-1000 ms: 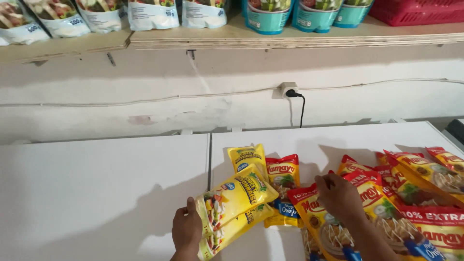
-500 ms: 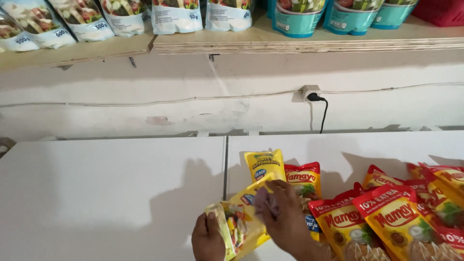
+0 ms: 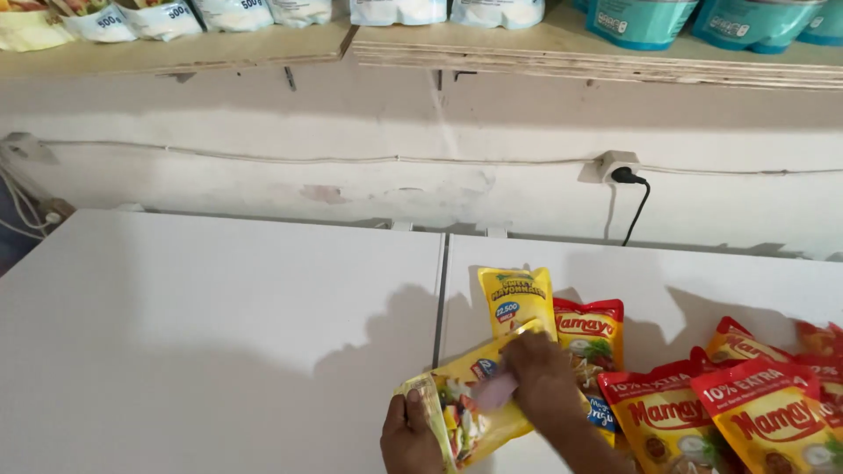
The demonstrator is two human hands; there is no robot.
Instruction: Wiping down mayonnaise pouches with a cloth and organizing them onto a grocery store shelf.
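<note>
From the head view I see my left hand [image 3: 411, 436] pinching the edge of a soft yellow plastic sauce pouch [image 3: 470, 399] at six o'clock on the white tabletop [image 3: 219, 333]. My right hand [image 3: 543, 377] rests on it, fingers pressed together. Red plastic pouches [image 3: 755, 412] lie at four o'clock, another yellow pouch [image 3: 516, 300] just beyond.

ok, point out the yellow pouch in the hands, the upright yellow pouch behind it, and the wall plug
held yellow pouch [image 3: 465, 412], head view, printed front
upright yellow pouch [image 3: 516, 298], head view, upper front
black wall plug [image 3: 622, 175], head view, plug body
</note>
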